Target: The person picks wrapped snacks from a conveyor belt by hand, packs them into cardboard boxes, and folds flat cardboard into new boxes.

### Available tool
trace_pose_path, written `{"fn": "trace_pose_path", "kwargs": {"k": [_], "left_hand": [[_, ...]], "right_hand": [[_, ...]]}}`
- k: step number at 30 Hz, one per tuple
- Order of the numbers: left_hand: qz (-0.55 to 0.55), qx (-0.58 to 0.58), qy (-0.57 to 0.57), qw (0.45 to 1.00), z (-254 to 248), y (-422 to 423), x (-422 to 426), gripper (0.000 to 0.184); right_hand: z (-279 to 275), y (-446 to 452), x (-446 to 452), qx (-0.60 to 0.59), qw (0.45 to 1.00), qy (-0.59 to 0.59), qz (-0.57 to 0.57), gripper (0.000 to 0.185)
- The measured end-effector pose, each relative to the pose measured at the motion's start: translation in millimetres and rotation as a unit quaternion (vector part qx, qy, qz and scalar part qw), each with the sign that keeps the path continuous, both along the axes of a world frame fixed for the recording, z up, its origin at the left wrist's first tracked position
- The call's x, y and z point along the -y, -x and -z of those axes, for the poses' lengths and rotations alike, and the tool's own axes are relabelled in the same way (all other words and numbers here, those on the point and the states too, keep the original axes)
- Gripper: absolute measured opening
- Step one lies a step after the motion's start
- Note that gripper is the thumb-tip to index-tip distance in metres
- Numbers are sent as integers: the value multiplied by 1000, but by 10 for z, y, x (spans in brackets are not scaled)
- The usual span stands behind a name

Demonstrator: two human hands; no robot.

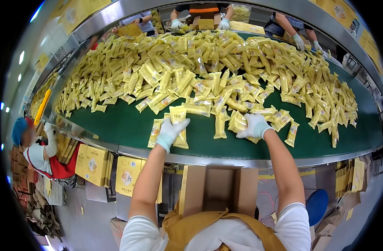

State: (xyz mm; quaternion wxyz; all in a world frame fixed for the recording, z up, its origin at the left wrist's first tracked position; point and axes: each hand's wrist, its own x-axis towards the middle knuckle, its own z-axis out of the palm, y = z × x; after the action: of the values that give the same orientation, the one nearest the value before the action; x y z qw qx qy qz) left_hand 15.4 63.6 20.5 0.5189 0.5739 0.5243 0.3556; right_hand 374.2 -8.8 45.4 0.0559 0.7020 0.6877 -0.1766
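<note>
My left hand point(170, 131), in a white glove, is closed round a yellow packet point(181, 138) near the front edge of the green belt point(128, 140). Another yellow packet point(155, 133) lies just left of that hand. Farther right, my right hand point(255, 126), also gloved, grips yellow packets point(238, 122) at the near side of the pile, its fingers curled over them. A single packet point(220, 125) lies between the two hands. Behind them spreads a large heap of yellow packets point(208, 54).
An open cardboard box point(195, 188) stands below the belt before my body. Flattened yellow cartons point(93, 165) are stacked at left, others point(358, 175) at right. A blue stool point(317, 206) is at right. A co-worker point(40, 154) stands left; more gloved co-workers' hands point(224, 24) show across the belt.
</note>
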Motion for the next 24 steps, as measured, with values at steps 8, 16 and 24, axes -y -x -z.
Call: {"fn": "trace_pose_path", "kwargs": {"k": [8, 16, 24], "left_hand": [[76, -475, 32, 876, -213, -538, -27, 112], [220, -559, -182, 779, -176, -473, 708, 126], [158, -491, -143, 844, -129, -272, 674, 130]], "right_hand": [[88, -5, 665, -22, 997, -54, -42, 93], [264, 133, 1033, 41, 988, -147, 11, 119], [-296, 270, 1114, -45, 977, -161, 130, 122]]}}
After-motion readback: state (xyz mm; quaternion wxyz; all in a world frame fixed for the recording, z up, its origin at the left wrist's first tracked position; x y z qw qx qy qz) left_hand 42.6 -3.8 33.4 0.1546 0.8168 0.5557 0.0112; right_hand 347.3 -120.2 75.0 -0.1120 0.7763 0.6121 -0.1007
